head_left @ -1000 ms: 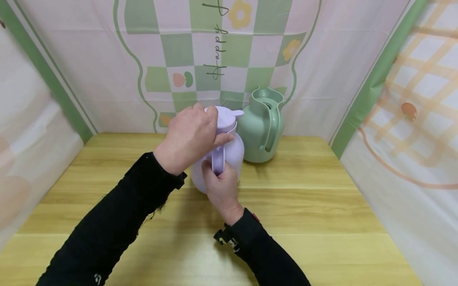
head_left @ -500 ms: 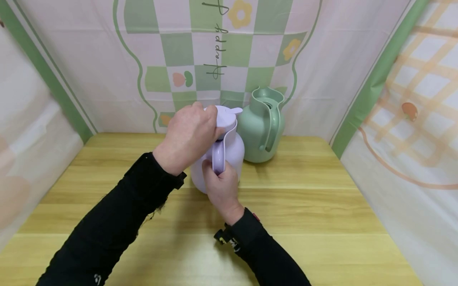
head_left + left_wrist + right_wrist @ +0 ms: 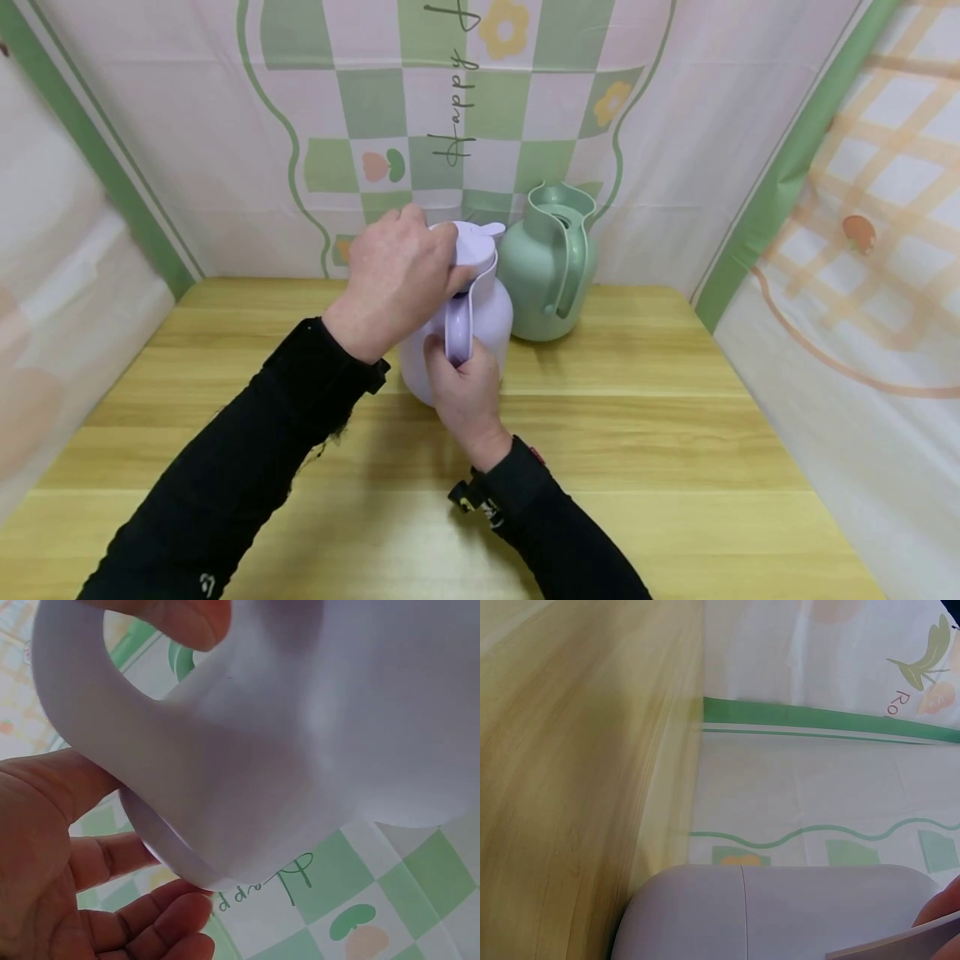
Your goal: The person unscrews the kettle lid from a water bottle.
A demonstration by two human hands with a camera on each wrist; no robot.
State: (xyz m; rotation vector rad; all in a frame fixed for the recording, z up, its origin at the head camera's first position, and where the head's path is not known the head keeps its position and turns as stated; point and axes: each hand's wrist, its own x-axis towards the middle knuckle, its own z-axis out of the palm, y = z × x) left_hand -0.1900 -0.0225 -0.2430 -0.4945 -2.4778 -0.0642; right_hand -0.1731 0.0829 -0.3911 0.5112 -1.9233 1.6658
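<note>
A lavender thermos jug (image 3: 495, 312) stands upright on the wooden table in the head view. My left hand (image 3: 397, 275) grips its round lid (image 3: 474, 244) from above, with the thumb against the near side. A small tab on the lid points to the far right. Lower down, my right hand (image 3: 468, 400) holds the jug's handle (image 3: 458, 329), its thumb near the handle's base. In the left wrist view, curled left fingers (image 3: 142, 926) touch the lid's rim. The right wrist view shows the jug's smooth side (image 3: 690, 915) and a bit of the right fingers (image 3: 941, 904).
Just behind and to the right, a green thermos jug (image 3: 543, 283) stands close to the lavender one, its top uncovered and its handle facing forward. A patterned cloth (image 3: 495, 108) hangs behind the wooden table (image 3: 637, 467), with more cloth at both sides.
The lid's tab has turned counterclockwise, from pointing right to pointing far right. The left thumb has drawn in toward the lid, and the left hand has risen slightly. The right hand stays put.
</note>
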